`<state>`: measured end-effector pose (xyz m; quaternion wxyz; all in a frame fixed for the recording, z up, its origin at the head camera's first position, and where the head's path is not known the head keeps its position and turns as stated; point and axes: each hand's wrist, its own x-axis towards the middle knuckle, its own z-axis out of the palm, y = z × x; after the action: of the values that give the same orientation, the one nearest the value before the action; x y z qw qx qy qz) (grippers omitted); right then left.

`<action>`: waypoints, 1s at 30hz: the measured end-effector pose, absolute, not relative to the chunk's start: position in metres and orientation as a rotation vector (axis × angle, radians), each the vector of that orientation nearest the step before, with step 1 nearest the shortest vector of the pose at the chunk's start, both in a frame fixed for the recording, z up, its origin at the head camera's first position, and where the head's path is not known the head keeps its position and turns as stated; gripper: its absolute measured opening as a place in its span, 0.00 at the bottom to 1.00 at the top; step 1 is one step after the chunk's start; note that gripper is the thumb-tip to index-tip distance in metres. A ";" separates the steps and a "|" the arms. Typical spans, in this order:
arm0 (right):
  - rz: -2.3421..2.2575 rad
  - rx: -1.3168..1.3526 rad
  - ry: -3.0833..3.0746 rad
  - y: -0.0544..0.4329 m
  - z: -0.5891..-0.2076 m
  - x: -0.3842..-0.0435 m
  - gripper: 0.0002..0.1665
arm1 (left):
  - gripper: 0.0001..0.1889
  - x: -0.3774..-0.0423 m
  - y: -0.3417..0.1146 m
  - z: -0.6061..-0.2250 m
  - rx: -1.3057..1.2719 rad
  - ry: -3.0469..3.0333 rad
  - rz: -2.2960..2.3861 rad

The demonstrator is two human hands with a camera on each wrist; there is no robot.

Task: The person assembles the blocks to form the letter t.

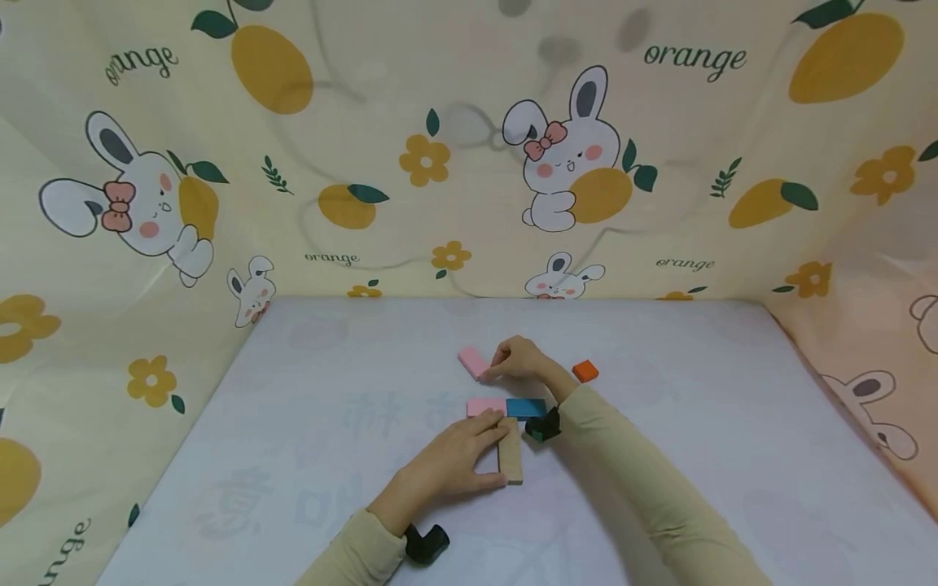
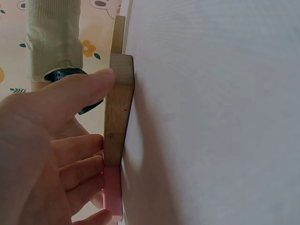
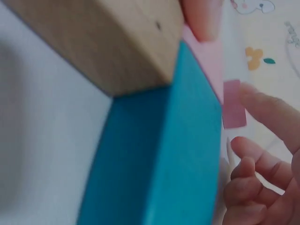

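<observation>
My left hand (image 1: pixel 456 456) holds a plain wooden block (image 1: pixel 510 460), its thumb at the near end and fingers over the far end. Those fingers also touch a pink block (image 1: pixel 484 406) lying crosswise. End to end with that pink block is a blue block (image 1: pixel 528 407); the three form a T. Farther back, my right hand (image 1: pixel 519 358) pinches the near end of a second pink block (image 1: pixel 472 363), lying at a slant. In the right wrist view one fingertip meets this pink block (image 3: pixel 234 105), while the other fingers curl below.
An orange block (image 1: pixel 585 371) lies right of my right hand. Black wrist devices (image 1: pixel 427 544) are on both wrists. In the left wrist view a tan piece (image 2: pixel 118 35) shows beyond the wooden block. A patterned curtain (image 1: pixel 469 163) surrounds the white table (image 1: pixel 293 456).
</observation>
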<state>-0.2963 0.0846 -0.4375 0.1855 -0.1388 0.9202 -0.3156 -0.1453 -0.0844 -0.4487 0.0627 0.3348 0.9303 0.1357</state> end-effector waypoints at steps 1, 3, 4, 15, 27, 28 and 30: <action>-0.896 -0.408 2.588 0.086 -0.437 -0.298 0.18 | 0.37 -0.145 -0.084 -0.448 1.015 2.813 0.406; -0.919 -0.448 2.580 0.088 -0.437 -0.301 0.18 | 0.37 -0.145 -0.085 -0.448 1.023 2.818 0.403; -0.939 -0.475 2.571 0.089 -0.437 -0.302 0.19 | 0.37 -0.146 -0.085 -0.448 1.024 2.820 0.399; -1.059 -0.618 2.343 0.096 -0.438 -0.312 0.38 | 0.38 -0.145 -0.083 -0.448 0.996 2.819 0.382; -1.010 -0.618 2.279 0.089 -0.443 -0.318 0.43 | 0.37 -0.145 -0.083 -0.449 1.007 2.823 0.395; -1.010 -0.614 2.275 0.089 -0.443 -0.318 0.43 | 0.37 -0.145 -0.084 -0.449 1.006 2.820 0.398; -1.011 -0.604 2.268 0.087 -0.442 -0.318 0.43 | 0.37 -0.145 -0.083 -0.450 1.014 2.823 0.399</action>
<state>-0.3176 0.0874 -0.4418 0.2886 -0.2264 0.8497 -0.3788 -0.1448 -0.0835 -0.4495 0.0579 0.3345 0.9313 0.1316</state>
